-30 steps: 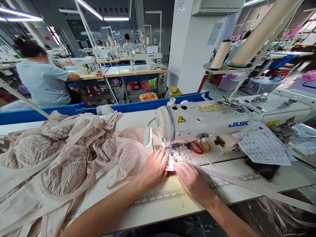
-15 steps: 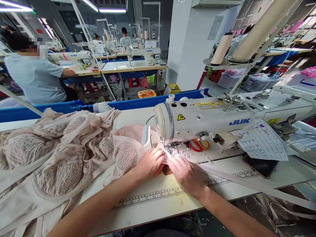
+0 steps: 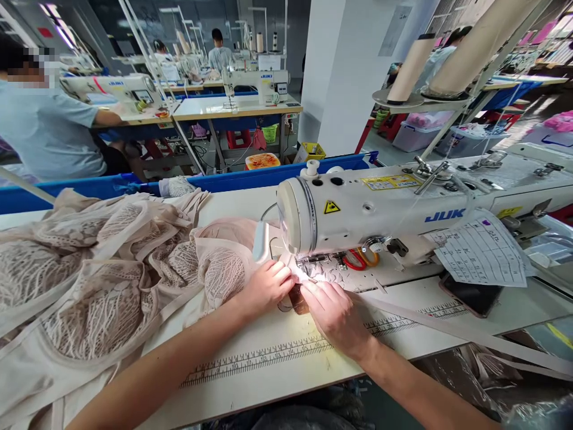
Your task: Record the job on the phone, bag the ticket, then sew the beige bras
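A beige lace bra (image 3: 224,269) lies left of the sewing machine (image 3: 349,209), its edge running in under the machine's head. My left hand (image 3: 267,289) is closed on the bra's fabric just in front of the needle area. Close beside it, the fingertips of my right hand (image 3: 329,307) pinch the same lit fabric. A long beige strap (image 3: 416,313) runs from beneath my right hand to the table's right edge. The needle itself is hidden by the machine head and the fabric.
More lace bras (image 3: 98,286) are heaped on the left. Red-and-orange-handled scissors (image 3: 360,258) lie behind the hands. A paper sheet (image 3: 483,251) hangs above a phone (image 3: 470,294). Thread cones (image 3: 409,68) stand at back right. A co-worker (image 3: 49,119) sits beyond the blue trough.
The camera view has tilted down and shifted slightly. My hands stay by the needle area, with a slightly wider gap between them, and the fabric there shows more.
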Demonstrator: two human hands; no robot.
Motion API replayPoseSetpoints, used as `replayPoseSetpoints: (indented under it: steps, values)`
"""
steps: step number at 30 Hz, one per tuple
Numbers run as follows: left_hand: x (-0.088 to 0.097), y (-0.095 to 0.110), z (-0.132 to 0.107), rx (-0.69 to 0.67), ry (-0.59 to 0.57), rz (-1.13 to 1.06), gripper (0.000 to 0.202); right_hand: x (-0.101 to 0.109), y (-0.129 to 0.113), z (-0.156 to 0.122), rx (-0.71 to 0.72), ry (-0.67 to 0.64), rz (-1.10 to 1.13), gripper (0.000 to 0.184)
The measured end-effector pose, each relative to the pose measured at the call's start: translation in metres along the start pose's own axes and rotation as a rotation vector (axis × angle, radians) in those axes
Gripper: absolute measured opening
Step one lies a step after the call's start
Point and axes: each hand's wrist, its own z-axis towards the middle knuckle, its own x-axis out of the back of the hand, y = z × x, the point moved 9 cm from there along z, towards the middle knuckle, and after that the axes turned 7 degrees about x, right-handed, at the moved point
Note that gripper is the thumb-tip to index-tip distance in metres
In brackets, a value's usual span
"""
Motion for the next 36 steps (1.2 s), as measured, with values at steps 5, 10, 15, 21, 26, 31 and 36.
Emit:
replayPoseSetpoints:
  steps: [5,10,15,21,26,31,36]
  values:
    - [-0.003,-0.007,0.005,0.026,-0.05,0.005,0.032,0.0,0.002,0.001,-0.008,-0.006,0.06,0.027]
    - [-0.008,-0.011,0.007,0.054,-0.102,0.024,0.031,0.002,0.005,0.001,-0.029,-0.009,0.106,0.028]
    - [-0.012,-0.017,0.008,0.084,-0.125,-0.001,0.029,0.002,0.006,0.001,-0.033,-0.012,0.131,0.027]
    - [-0.016,-0.028,0.013,0.138,-0.133,-0.013,0.03,0.003,0.007,0.001,-0.042,-0.01,0.15,0.026]
    - [-0.026,-0.045,0.02,0.236,-0.169,-0.018,0.034,0.002,0.008,-0.001,-0.051,-0.011,0.172,0.027]
    - [-0.016,-0.05,0.031,0.347,-0.17,-0.056,0.032,-0.001,0.01,-0.005,-0.052,-0.012,0.195,0.028]
    - [0.026,-0.014,0.012,0.382,-0.145,-0.003,0.028,0.004,0.011,-0.007,-0.025,0.027,0.22,0.028]
